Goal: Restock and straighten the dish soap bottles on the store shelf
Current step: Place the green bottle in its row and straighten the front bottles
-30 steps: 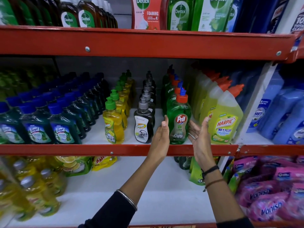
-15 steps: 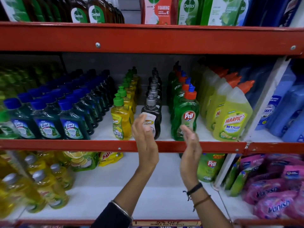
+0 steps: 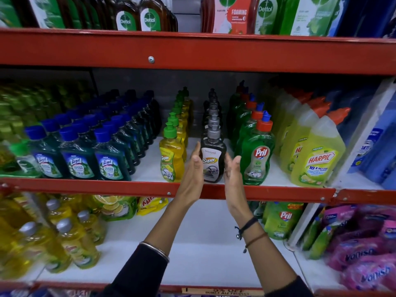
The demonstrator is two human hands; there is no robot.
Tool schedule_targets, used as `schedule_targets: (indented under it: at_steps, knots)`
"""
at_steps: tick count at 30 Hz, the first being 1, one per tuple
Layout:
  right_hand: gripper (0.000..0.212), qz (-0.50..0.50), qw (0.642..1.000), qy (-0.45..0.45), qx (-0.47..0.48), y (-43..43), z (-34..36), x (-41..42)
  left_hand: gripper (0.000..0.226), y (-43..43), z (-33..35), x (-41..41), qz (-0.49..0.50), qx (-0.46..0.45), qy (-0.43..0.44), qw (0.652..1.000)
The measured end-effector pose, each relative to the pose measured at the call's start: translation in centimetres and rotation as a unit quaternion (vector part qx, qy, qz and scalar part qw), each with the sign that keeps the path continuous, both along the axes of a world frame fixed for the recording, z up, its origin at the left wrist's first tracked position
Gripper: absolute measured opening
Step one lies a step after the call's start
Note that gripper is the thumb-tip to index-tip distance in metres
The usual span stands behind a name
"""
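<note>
On the middle shelf [image 3: 150, 187] a dark grey "Super" dish soap bottle [image 3: 212, 161] with a grey cap stands upright at the front of its row. My left hand [image 3: 192, 176] is flat against its left side and my right hand [image 3: 232, 174] flanks its right side, fingers straight; whether the right palm touches it is unclear. To its left runs a row of yellow "Super" bottles [image 3: 171, 159] with green caps. To its right runs a row of green Pril bottles [image 3: 256, 155] with orange caps.
Blue-capped Lizol bottles [image 3: 77, 159] fill the left of the shelf, yellow Harpic bottles [image 3: 317, 159] the right. A red shelf beam [image 3: 192, 52] hangs overhead with Dettol bottles above. The lower shelf holds yellow bottles, refill pouches and pink Vanish packs [image 3: 364, 260].
Both hands shifted left from the green Pril bottle and now frame the dark grey Super bottle. The view tilted slightly down and left.
</note>
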State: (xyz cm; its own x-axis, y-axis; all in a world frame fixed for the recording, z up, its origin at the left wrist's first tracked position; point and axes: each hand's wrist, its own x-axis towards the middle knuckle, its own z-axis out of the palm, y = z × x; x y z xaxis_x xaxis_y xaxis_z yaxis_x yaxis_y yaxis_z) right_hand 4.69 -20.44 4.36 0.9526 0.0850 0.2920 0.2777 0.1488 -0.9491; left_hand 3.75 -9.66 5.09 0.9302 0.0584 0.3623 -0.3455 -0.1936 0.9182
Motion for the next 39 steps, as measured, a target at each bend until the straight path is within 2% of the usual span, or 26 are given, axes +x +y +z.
schedule_targets:
  at_steps: [4,8,12,17,20,23,25,27,28,30,32,34,37,39]
  knots:
    - [0.111,0.016,0.999,0.026,0.027,-0.8,0.5,0.7,0.108,0.4,0.0,-0.5,-0.021,0.02,0.008,1.0]
    - [0.091,0.036,0.998,0.028,0.041,-1.3,0.8,0.7,0.103,0.5,-0.1,-0.6,-0.007,0.011,0.008,1.0]
    - [0.086,0.036,0.998,0.026,0.035,-1.5,0.7,0.7,0.106,0.5,0.1,-0.8,-0.011,0.012,0.01,1.0]
    - [0.092,0.016,0.999,0.036,0.017,-1.3,0.3,0.9,0.1,0.6,0.0,-0.8,-0.009,0.014,0.016,1.0]
    - [0.107,0.008,0.999,0.028,0.014,-1.2,0.5,0.8,0.101,0.7,0.1,-0.8,-0.011,0.037,0.017,0.999]
    - [0.108,-0.038,0.999,0.003,0.003,-0.7,-0.1,0.5,0.09,0.8,-0.3,-1.6,0.016,0.06,-0.041,0.997]
    - [0.096,-0.107,0.994,-0.016,0.006,-0.1,-1.2,0.0,0.07,1.1,-1.2,-2.7,0.059,0.018,-0.112,0.992]
    - [0.069,-0.192,0.979,-0.067,0.018,0.9,-2.2,-1.1,0.06,2.0,-2.2,-3.7,0.12,-0.087,-0.173,0.974]
    - [0.058,-0.211,0.973,-0.09,0.016,1.6,-2.6,-1.9,0.059,2.7,-2.6,-3.8,0.159,-0.134,-0.187,0.96]
    - [0.052,-0.181,0.976,-0.122,-0.002,3.3,-3.1,-3.1,0.057,4.6,-2.5,-3.4,0.209,-0.192,-0.167,0.944]
    - [0.068,-0.087,0.988,-0.13,-0.016,5.2,-3.0,-4.0,0.069,6.5,-1.7,-2.6,0.188,-0.212,-0.111,0.953]
    - [0.091,-0.012,0.993,-0.111,-0.031,7.0,-2.3,-4.1,0.101,8.1,-0.6,-1.7,0.141,-0.189,-0.058,0.97]
    - [0.109,0.006,0.996,-0.053,-0.069,9.2,-0.7,-3.8,0.131,9.2,0.4,-1.1,0.088,-0.141,0.003,0.986]
    - [0.114,-0.001,0.997,-0.027,-0.075,10.0,0.0,-3.3,0.131,9.6,0.7,-1.3,0.053,-0.115,0.02,0.992]
